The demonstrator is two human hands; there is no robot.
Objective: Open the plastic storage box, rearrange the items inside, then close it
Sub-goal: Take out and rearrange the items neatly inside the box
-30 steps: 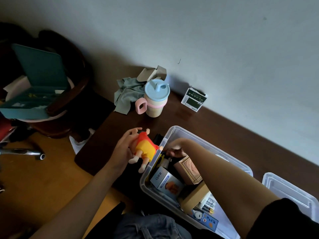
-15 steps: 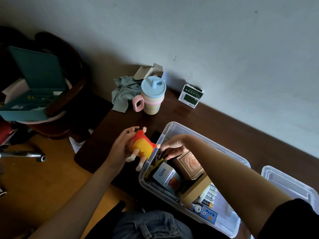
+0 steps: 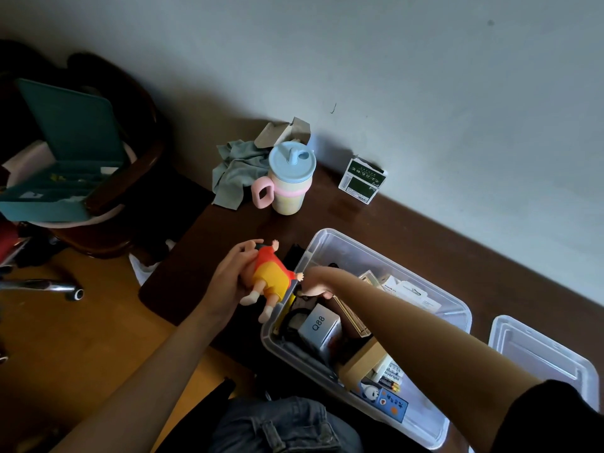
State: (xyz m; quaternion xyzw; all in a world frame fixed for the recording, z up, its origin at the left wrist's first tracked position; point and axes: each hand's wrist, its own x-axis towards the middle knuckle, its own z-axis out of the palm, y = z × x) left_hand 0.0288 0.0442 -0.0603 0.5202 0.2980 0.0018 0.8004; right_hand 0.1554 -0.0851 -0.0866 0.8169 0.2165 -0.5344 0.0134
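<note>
Two hands work at the box on the table: the left hand grips a doll beside its rim; the right hand reaches inside, grasp hidden. Clear a gap first, then lay the doll flat.

A plain pale wall runs behind a dark brown tabletop pushed against it. Left of that, a dark wooden chair stands on a yellowish wood floor, beside a shiny chrome chair leg. The light is dim, the left corner shadowed.
</note>
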